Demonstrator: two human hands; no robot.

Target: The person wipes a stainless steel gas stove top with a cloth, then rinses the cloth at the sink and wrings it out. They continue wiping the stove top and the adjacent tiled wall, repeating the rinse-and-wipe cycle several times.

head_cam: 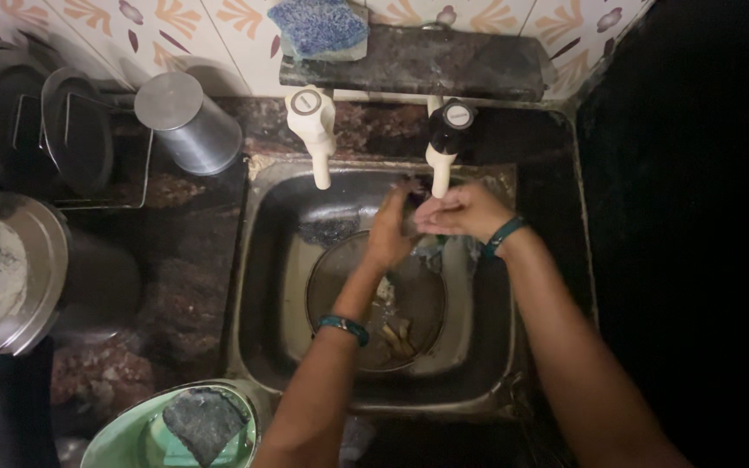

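Observation:
My left hand [389, 232] and my right hand [465, 212] meet under the right-hand white tap [444, 147] over a steel sink [262, 260]. The hands press together, fingers rubbing against each other; I cannot tell whether anything small lies between them. Each wrist wears a teal bangle. Below the hands a round dark plate [340, 295] lies in the sink with food scraps on it. A second white tap [314, 130] stands to the left.
A blue sponge [320, 26] rests on a dark stone shelf [444, 61] above the taps. A steel tumbler [188, 121] and dark lids stand at left. A large steel pot lid [2, 277] sits near left. A green bowl [114, 442] holds a dark scrubber.

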